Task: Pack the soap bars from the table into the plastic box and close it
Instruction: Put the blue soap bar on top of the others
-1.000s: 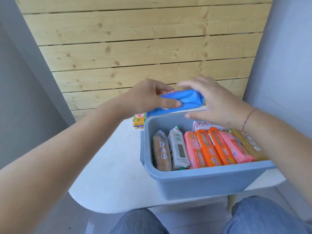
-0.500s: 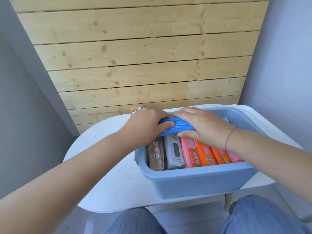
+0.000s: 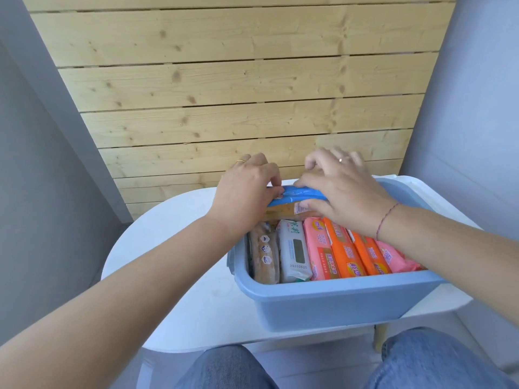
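Observation:
A blue-grey plastic box [image 3: 331, 303] stands open on the white table [image 3: 174, 282]. Inside it, several wrapped soap bars stand in a row: a brown one [image 3: 264, 255], a white one [image 3: 293, 249], a pink one [image 3: 320, 248], orange ones [image 3: 344, 249] and another pink one [image 3: 393, 258]. A blue-wrapped soap bar [image 3: 297, 195] lies crosswise at the back of the box, on top of a yellowish bar [image 3: 283, 211]. My left hand [image 3: 247, 195] grips its left end and my right hand [image 3: 342, 189] presses on its right part. No lid is in view.
A wall of pale wooden planks [image 3: 224, 94] rises right behind the table, with grey walls on both sides. My knees in jeans [image 3: 421, 360] are under the table's front edge. A wooden table leg [image 3: 380, 336] shows at the lower right.
Both hands have brought the blue bar down from above the box's back rim into the box, and it now lies at the back on another bar. The camera has tilted down.

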